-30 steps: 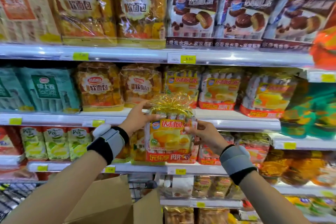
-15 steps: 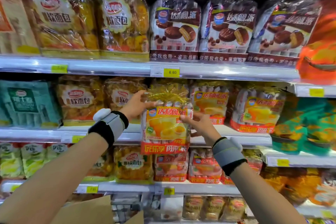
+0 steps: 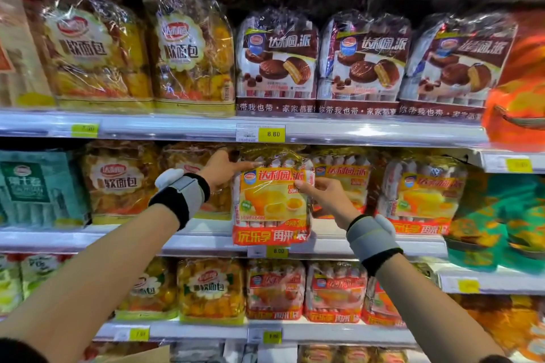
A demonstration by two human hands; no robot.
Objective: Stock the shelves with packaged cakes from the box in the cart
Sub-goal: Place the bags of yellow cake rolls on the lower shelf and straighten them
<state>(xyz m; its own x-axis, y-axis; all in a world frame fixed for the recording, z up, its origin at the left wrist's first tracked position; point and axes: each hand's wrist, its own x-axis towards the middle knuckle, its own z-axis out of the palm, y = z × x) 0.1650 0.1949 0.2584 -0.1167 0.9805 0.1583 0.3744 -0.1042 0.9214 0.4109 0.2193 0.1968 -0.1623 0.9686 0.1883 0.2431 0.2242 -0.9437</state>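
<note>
Both hands hold one yellow-and-red cake pack [image 3: 272, 203] upright at the front edge of the middle shelf [image 3: 206, 240], its bottom hanging over the shelf lip. The left hand [image 3: 224, 169] pinches the pack's upper left corner, and the right hand [image 3: 326, 196] grips its right edge. Matching packs [image 3: 421, 197] stand just to its right, soft-bread bags [image 3: 118, 183] to its left.

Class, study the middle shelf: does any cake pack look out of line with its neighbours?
Yes. The yellow cake pack, held by the left hand and right hand, overhangs the middle shelf edge, covering its rail, while its neighbours sit further back.
</note>
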